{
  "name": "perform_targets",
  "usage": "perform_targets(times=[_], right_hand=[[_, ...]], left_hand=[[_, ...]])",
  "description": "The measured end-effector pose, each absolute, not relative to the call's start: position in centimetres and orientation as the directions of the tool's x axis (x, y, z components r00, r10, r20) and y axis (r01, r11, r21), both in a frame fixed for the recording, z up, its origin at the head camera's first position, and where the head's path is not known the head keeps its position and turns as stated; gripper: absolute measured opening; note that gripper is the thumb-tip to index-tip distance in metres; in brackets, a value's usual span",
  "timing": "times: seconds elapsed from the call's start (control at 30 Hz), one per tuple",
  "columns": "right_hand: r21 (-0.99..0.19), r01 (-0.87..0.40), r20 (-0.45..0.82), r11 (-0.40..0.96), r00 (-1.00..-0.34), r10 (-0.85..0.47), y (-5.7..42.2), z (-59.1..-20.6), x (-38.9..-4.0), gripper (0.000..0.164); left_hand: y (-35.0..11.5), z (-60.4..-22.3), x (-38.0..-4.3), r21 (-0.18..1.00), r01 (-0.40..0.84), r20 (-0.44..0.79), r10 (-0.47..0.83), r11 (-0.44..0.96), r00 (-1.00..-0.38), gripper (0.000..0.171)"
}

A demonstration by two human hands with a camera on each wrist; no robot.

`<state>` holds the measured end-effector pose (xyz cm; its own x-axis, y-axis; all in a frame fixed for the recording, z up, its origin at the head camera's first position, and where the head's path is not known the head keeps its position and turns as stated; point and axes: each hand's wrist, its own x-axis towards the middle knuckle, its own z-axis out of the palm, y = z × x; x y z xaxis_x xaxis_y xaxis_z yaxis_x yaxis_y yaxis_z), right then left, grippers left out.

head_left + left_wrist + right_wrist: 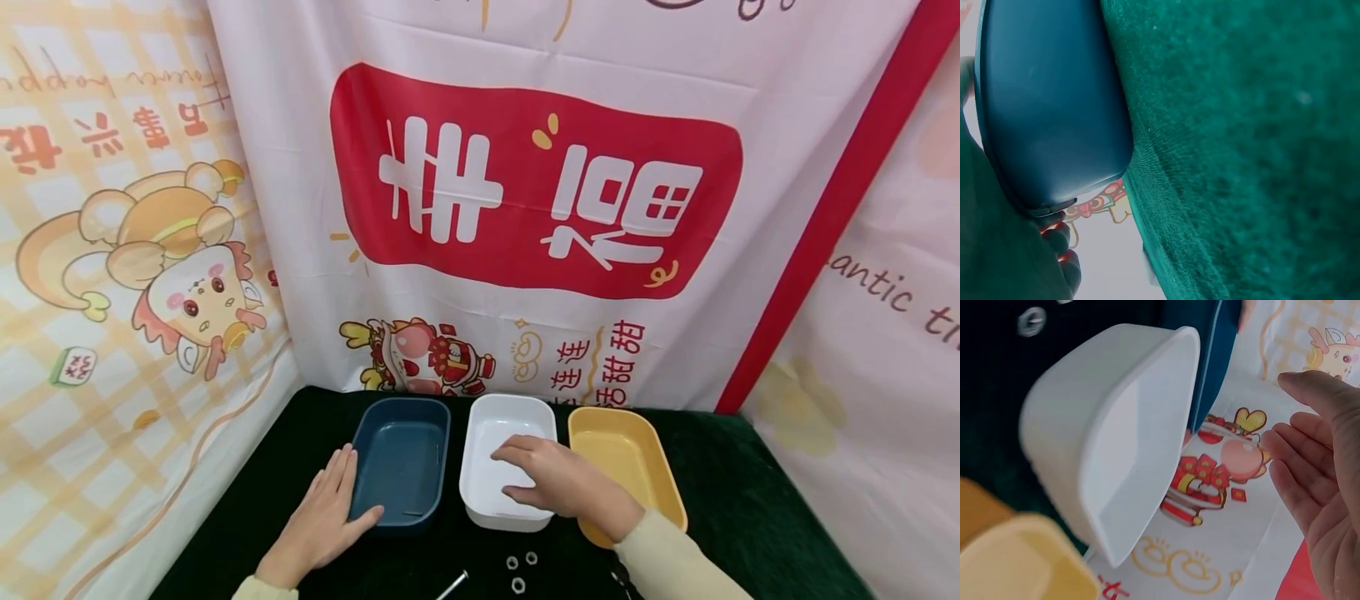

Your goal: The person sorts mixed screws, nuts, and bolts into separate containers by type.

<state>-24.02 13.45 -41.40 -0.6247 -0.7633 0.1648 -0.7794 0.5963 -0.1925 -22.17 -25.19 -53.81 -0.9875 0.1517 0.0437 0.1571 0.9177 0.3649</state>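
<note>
My left hand [318, 512] lies along the left side of a dark blue tray [401, 462], fingers straight and thumb at the front rim. A thin metal piece [412, 513] lies in that tray by its front wall. Over the white tray [506, 523] hovers my right hand [558, 479], its fingers loosely bent with nothing between them. In the right wrist view, this hand [1319, 462] shows an open palm, apart from the white tray [1066, 425]. In front of the trays are metal nuts [518, 585] and a bolt [452, 586].
A yellow tray [622, 454] stands right of the white one, partly covered by my right forearm. All three stand in a row on a dark green cloth [757, 508]. Printed fabric [525, 333] hangs behind them and at both sides.
</note>
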Motion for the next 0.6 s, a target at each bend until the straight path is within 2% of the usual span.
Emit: perform_targets(times=[0.27,0.6], right_hand=[[-0.190,-0.735,0.150,0.651,-0.677,-0.721,17.6,-41.3,-21.9,0.040],[-0.229,-0.670,0.059,0.706,-0.734,-0.677,22.9,-40.6,-19.1,0.039]], left_hand=[[-25.2,-53.7,-22.2,0.357,0.155,0.050,0.147,0.921,-0.988,0.114],[-25.0,-54.0,-22.3,0.358,0.158,0.049,0.151,0.920,-0.987,0.113]])
